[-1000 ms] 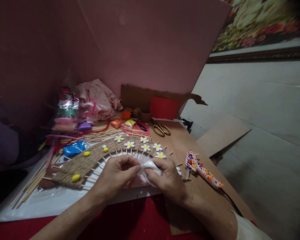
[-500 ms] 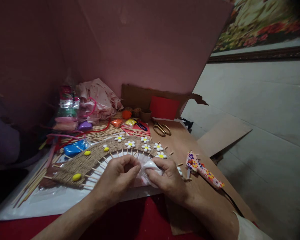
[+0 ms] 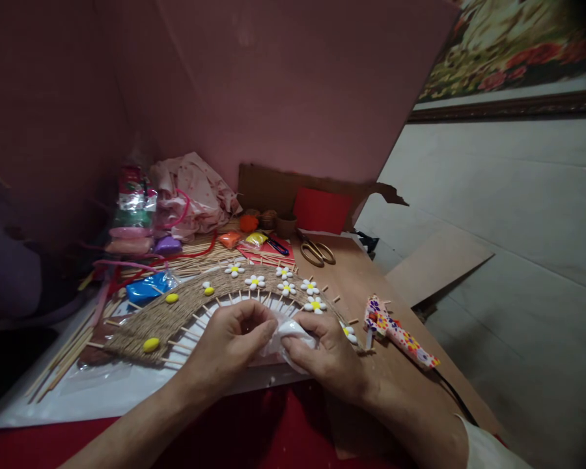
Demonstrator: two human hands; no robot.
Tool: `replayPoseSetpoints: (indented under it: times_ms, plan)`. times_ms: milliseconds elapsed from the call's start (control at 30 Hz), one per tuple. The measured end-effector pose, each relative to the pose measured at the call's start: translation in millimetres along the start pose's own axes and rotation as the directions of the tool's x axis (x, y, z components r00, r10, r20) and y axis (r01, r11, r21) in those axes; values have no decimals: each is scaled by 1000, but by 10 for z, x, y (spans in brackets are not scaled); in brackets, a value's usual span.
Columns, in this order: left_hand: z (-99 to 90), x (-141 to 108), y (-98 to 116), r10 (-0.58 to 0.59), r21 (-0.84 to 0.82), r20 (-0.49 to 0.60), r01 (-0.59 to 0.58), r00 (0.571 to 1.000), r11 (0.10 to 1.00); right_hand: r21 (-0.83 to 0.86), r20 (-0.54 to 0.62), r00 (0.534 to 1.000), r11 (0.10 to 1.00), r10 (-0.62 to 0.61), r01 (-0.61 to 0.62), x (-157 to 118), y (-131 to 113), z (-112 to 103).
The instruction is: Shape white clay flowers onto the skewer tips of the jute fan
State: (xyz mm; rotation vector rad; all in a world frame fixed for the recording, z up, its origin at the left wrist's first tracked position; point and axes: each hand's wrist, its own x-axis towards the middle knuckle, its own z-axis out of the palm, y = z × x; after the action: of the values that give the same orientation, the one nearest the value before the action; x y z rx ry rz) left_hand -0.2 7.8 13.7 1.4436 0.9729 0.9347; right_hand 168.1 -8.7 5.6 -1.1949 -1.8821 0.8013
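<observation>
Both hands are close together, closed on one crumpled white plastic packet (image 3: 297, 331). The left hand (image 3: 237, 339) pinches its left edge between thumb and forefinger; the right hand (image 3: 328, 348) grips its bulk with the fingers curled round. What the packet contains cannot be made out.

The packet is held in front of the inner curve of a twine-woven arch (image 3: 176, 319), which lies flat just beyond the hands. The arch's long axis bends from left to right, both ends turned toward the person, with wooden sticks (image 3: 178, 346) poking out along its edges. The right hand is nearer the limb carrying white-petalled flowers (image 3: 255, 281); the left hand is nearer the limb with yellow ovals (image 3: 151, 344), two of them without petals. Whether either hand touches the arch cannot be told.

A white sheet (image 3: 43, 409) lies under the arch on the red worktop (image 3: 200, 433). A flower-patterned glue gun (image 3: 390, 331) lies right of the right hand, and gold-handled scissors (image 3: 313, 253) lie beyond the arch.
</observation>
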Motion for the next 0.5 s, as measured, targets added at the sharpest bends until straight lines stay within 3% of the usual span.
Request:
replayPoseSetpoints:
  times_ms: [267,500]
  plan:
    - [-16,-11,-40,61,47,7,-61,998,997,-8,11,999,999,-45,46,-6,-14,4]
    - [-12,0,-36,47,180,-35,-40,998,983,-115,-68,997,993,-28,20,-2,-10,0]
